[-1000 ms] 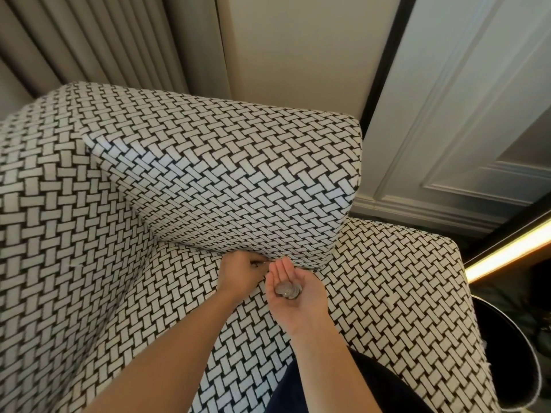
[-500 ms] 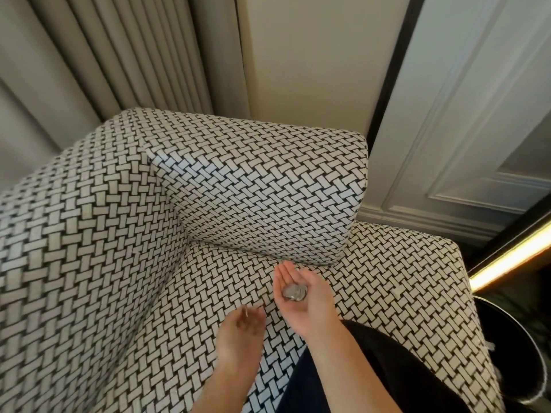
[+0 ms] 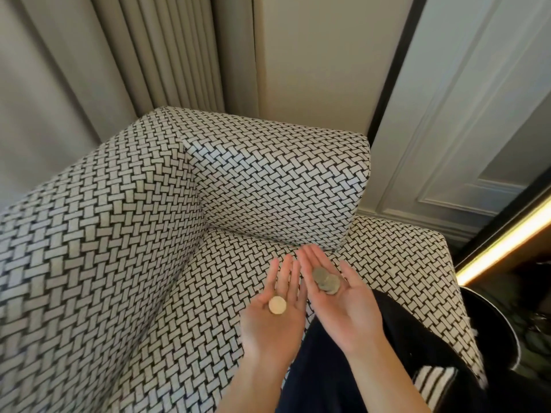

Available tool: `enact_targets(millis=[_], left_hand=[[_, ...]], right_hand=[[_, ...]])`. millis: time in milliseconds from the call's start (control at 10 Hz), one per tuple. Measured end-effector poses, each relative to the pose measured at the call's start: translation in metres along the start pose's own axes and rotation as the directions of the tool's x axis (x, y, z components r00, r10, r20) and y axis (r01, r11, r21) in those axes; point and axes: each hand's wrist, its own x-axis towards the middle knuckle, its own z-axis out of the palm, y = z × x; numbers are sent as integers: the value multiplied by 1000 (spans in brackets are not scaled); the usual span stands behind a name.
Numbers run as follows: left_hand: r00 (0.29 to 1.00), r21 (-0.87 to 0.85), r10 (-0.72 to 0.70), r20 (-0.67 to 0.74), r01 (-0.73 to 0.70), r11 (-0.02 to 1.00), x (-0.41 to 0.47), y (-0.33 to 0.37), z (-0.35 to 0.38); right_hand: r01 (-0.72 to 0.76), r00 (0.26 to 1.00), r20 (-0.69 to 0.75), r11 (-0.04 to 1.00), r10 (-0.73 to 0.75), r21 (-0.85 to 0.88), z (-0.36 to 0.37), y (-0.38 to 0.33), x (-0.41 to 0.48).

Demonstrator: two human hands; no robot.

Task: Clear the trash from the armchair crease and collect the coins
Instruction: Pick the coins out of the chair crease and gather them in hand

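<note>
Both hands are held palm up over the seat of a black-and-white woven-pattern armchair (image 3: 119, 263). On my left hand (image 3: 272, 320) lies one pale coin (image 3: 277, 305), resting at the base of the fingers. My right hand (image 3: 343, 302) cups a small pile of grey coins (image 3: 325, 280) in the palm. The two hands sit side by side, almost touching. The crease (image 3: 247, 234) between seat and back cushion shows no trash that I can see.
A round black bin (image 3: 489, 326) stands at the right beside the armchair. Beige curtains (image 3: 134, 64) hang behind the chair, and a panelled white wall (image 3: 462, 129) with a lit strip is at the right. My dark-clothed leg (image 3: 325, 374) rests on the seat.
My left hand has come out of the crease, drawn back toward me and turned palm up with a coin on it. The right hand has stayed cupped with its coins.
</note>
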Motion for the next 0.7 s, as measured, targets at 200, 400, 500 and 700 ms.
enact_targets(millis=[200,400,500,700], left_hand=[[999,230,-20,33,12,973,-12,-18,16],[999,390,-29,27,16,921,-25,-39,35],[985,251,-163,52,145,957,-26,-45,37],[997,358,-79,5,72,931,-43,-65,59]], right_hand=[[187,982,41,949,-182,-255,10,10,-25],[416,868,179,485,-463,-769,11,26,-44],[405,868,249,323,-431,-855,12,26,-49],[453,881,388,242,-271,-858,17,18,-66]])
